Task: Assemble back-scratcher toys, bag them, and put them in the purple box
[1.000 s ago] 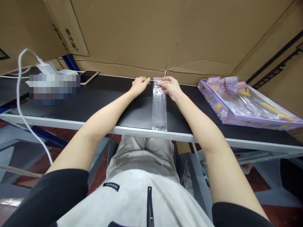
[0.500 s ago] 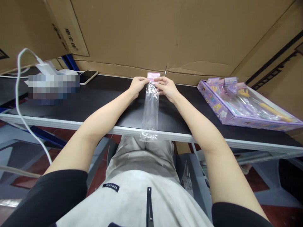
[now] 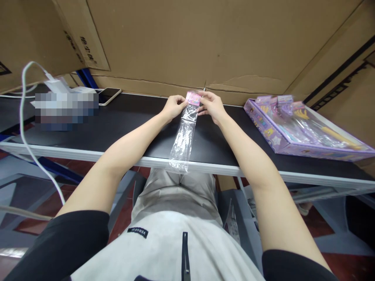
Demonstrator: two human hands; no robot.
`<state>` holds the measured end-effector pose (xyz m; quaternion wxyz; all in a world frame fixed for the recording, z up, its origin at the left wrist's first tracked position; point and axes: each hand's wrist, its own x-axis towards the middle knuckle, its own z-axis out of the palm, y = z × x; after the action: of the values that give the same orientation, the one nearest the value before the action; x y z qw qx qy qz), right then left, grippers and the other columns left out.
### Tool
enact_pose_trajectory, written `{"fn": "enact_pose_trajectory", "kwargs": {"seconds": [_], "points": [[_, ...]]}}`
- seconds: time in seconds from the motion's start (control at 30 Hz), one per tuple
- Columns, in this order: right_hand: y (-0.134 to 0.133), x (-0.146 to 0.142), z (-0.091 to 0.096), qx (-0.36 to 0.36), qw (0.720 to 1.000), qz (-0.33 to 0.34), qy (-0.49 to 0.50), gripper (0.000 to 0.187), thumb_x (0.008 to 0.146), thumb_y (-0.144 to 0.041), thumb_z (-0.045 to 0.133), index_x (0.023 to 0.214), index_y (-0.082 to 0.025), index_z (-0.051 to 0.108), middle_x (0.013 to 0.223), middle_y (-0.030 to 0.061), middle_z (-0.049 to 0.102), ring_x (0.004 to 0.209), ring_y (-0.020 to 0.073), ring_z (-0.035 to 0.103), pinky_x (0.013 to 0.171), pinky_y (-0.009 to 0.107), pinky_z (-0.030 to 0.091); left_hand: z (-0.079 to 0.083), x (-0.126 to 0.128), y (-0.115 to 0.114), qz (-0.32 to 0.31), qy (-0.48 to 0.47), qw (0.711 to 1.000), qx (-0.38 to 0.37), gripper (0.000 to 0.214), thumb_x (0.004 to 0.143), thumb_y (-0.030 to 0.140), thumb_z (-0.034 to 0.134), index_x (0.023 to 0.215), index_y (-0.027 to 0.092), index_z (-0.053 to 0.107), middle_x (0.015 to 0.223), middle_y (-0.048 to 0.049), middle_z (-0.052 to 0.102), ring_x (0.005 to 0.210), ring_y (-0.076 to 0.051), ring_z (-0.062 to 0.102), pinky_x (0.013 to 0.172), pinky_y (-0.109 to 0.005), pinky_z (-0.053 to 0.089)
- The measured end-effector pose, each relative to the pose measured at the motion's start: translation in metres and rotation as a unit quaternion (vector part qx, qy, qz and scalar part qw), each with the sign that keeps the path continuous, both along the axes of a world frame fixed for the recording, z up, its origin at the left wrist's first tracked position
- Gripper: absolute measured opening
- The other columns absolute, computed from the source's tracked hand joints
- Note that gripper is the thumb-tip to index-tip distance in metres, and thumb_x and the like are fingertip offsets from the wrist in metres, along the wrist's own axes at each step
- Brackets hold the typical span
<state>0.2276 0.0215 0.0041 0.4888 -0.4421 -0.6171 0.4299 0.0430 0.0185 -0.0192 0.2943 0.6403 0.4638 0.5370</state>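
A long clear plastic bag point(image 3: 183, 138) with a pink printed header card point(image 3: 193, 98) at its top lies in front of me, its lower end hanging past the table's front edge. My left hand point(image 3: 175, 106) pinches the card's left side between thumb and finger. On the right side of the card, my right hand point(image 3: 213, 106) grips with thumb and forefinger, its other fingers loosely curled beneath. No object shows inside the clear part of the bag. To the right stands a purple display box point(image 3: 275, 136) holding several bagged toys with purple and pink header cards.
The black table point(image 3: 123, 121) has a pale metal front edge. Cardboard walls point(image 3: 175, 43) rise behind and at both sides. At the left are a phone point(image 3: 109, 96), a white charger point(image 3: 57, 84) with a looping cable point(image 3: 22, 109), and a blurred-out item.
Both hands have shifted slightly right with the header card, which now tilts a little. The bag's lower end has swung left. The box and phone stay where they were.
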Motion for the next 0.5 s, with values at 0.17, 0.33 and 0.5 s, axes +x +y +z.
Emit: {"fn": "enact_pose_trajectory", "kwargs": {"seconds": [0.17, 0.33, 0.5], "points": [[0.0027, 0.0041, -0.0003, 0.019, 1.0, -0.007, -0.001, 0.021, 0.088, -0.027, 0.082, 0.1, -0.021, 0.066, 0.092, 0.0007, 0.068, 0.078, 0.0143, 0.069, 0.07, 0.03, 0.065, -0.0009, 0.0014, -0.0017, 0.006, 0.032, 0.999, 0.018, 0.016, 0.087, 0.018, 0.07, 0.073, 0.019, 0.063, 0.082, -0.0027, 0.072, 0.095, -0.023, 0.066, 0.104, -0.037, 0.052], [0.0025, 0.0055, 0.0029, 0.019, 0.999, -0.035, -0.016, 0.022, 0.085, -0.018, 0.082, 0.087, -0.02, 0.06, 0.085, 0.0005, 0.064, 0.085, 0.0156, 0.067, 0.072, 0.029, 0.065, -0.0029, 0.0022, -0.0028, 0.001, 0.036, 0.999, 0.012, 0.011, 0.087, 0.02, 0.071, 0.078, 0.019, 0.066, 0.087, -0.005, 0.074, 0.101, -0.025, 0.067, 0.106, -0.039, 0.051], [0.0062, 0.0066, 0.0027, 0.015, 0.999, -0.027, -0.016, 0.022, 0.085, -0.016, 0.08, 0.085, -0.02, 0.059, 0.085, 0.0003, 0.064, 0.088, 0.0154, 0.067, 0.078, 0.03, 0.064, -0.0014, 0.0032, -0.0034, 0.011, 0.053, 0.999, 0.001, 0.011, 0.09, 0.02, 0.068, 0.079, 0.018, 0.067, 0.09, -0.0063, 0.074, 0.101, -0.025, 0.068, 0.106, -0.04, 0.051]]}}
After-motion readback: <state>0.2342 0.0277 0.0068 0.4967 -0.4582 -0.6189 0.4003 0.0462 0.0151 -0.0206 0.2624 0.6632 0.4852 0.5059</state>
